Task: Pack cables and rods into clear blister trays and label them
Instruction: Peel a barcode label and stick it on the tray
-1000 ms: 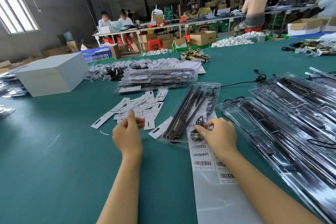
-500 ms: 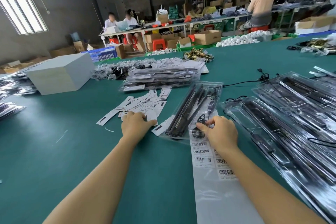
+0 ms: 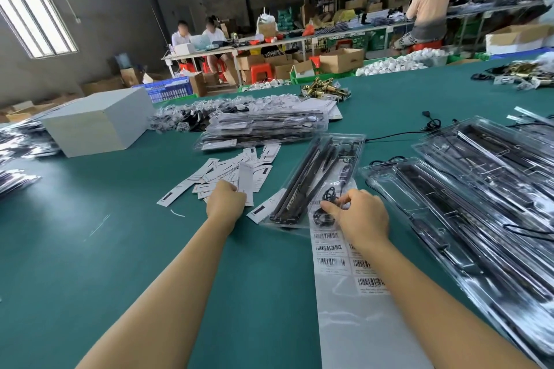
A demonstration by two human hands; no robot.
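Pinching a paper card (image 3: pixel 245 181), left hand (image 3: pixel 225 200); right hand (image 3: pixel 361 214) fingers grip coiled cable (image 3: pixel 329 196).

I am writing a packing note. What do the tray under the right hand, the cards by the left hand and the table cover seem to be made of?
Tray: thin clear plastic, glossy; the black rods show through and it glints.
Cards: white paper or thin card, matt, flat, with black print.
Table cover: dull green, probably felt or a mat; no shine.

A pale box (image 3: pixel 99 123) sits near brass hardware (image 3: pixel 325 91) on the green table (image 3: pixel 90 249)
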